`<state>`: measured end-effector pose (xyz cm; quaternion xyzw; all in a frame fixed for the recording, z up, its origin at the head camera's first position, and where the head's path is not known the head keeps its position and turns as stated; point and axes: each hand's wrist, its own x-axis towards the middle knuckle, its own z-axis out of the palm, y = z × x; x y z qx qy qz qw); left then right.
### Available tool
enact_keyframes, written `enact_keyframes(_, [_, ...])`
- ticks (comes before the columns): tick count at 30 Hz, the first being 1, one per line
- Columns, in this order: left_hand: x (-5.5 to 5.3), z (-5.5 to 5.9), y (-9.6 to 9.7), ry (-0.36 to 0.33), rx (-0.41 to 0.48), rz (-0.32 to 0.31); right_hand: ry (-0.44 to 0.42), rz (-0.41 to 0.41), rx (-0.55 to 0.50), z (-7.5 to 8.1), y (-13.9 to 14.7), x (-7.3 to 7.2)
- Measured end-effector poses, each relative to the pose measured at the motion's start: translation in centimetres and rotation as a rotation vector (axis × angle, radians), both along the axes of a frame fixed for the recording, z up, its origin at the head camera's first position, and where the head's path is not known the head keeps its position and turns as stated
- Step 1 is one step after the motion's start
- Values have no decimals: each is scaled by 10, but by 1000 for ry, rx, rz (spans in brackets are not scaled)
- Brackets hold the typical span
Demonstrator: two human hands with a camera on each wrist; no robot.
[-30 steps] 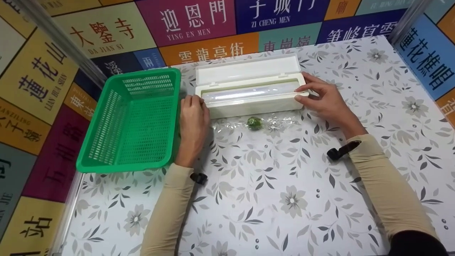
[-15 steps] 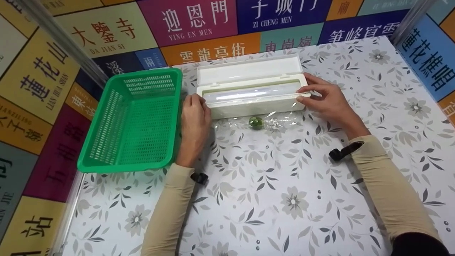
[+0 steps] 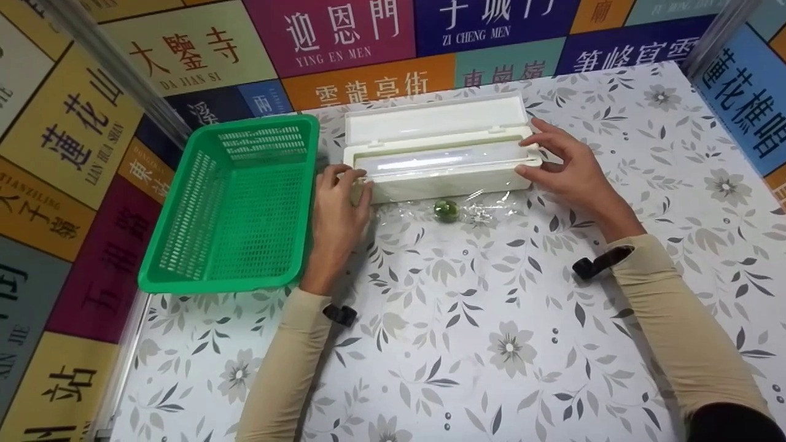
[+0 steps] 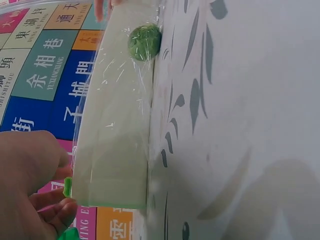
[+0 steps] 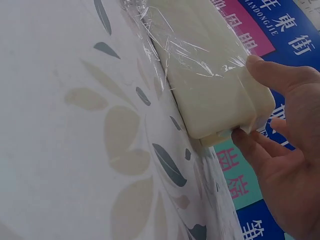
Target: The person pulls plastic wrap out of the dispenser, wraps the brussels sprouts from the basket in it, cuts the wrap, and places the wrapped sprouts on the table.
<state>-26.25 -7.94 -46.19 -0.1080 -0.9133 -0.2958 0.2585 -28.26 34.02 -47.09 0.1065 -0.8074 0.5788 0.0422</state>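
A green basket (image 3: pixel 245 227) with little holes sits at the left on the flowery table (image 3: pixel 466 387). Colorful walls (image 3: pixel 344 46) with big writing stand left, right and far.

From the head, looking forward and down across the table (image 3: pixel 424 374), facing the wall (image 3: pixel 350 55) and staying high enough to be taking in basket (image 3: pixel 215 286), box (image 3: pixel 451 184), left hand (image 3: pixel 341 212) and right hand (image 3: pixel 571 166) together. From the left wrist, looking sideways from close by along the box's front, putting wall left and table right, and catching a bit of right hand at the top. From the right wrist, looking closely at the box's right end, putting table left and wall right. Sharing the ball (image 3: pixel 446 210) between head and left wrist; sharing film (image 5: pixel 195 55) between both wrists.
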Motion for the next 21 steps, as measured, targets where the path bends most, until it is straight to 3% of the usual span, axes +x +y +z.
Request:
enact_keyframes(12, [1, 0, -2, 9, 9, -28, 73, 7, 82, -1, -1, 1])
enact_keyframes(21, [10, 3, 3, 38, 39, -49, 157, 6, 167, 8, -7, 6])
